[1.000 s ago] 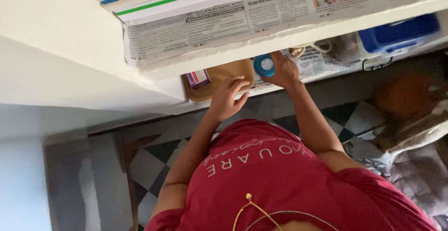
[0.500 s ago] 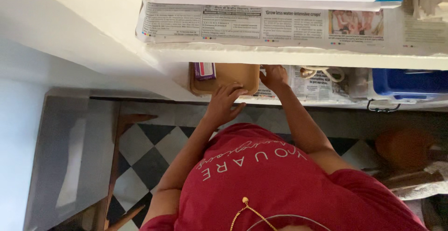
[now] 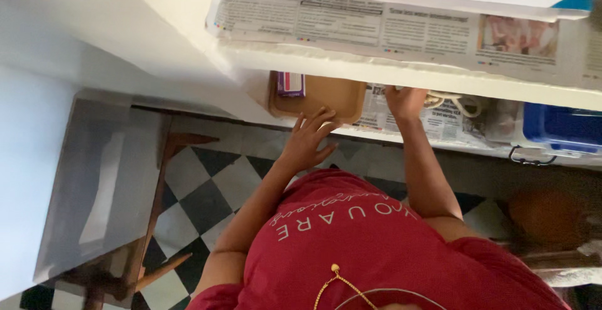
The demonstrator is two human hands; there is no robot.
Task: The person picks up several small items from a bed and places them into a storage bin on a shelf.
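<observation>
While left hand (image 3: 305, 142) touches tan tray (image 3: 326, 95), upper shelf (image 3: 401, 72) hides right hand (image 3: 406, 101) fingertips.

The right hand (image 3: 406, 101) has pushed deeper under the shelf, and the blue round lid seems gone from sight.

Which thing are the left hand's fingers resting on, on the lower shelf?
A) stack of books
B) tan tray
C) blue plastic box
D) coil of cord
B: the left hand has its fingers laid on the near edge of the tan tray, while the blue plastic box sits far along the lower shelf past the right hand.
</observation>
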